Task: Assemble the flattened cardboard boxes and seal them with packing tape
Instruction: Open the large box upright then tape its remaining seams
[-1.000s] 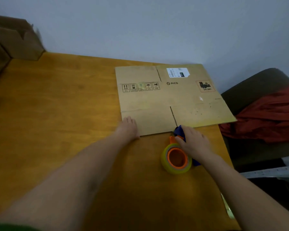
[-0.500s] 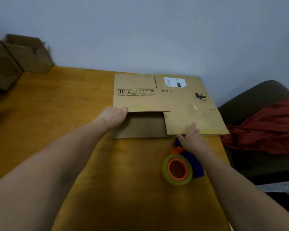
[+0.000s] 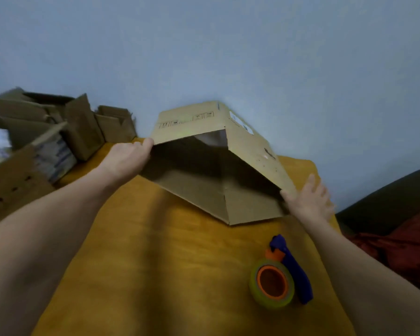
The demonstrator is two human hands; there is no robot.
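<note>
- Near right on the wooden table (image 3: 155, 263) lies the tape dispenser (image 3: 275, 281), its blue handle partly hidden behind the roll.
- The right hand (image 3: 310, 202) is blurred, its spread, straight fingers pressing the cardboard box (image 3: 250, 154) at its right wall and clasping nothing.
- The left hand (image 3: 129, 158) grips the box's upper left edge, fingertips hidden inside.
- The box sits half-opened mid-table.
- Far left, a cardboard heap (image 3: 58, 132) is cut off.
</note>
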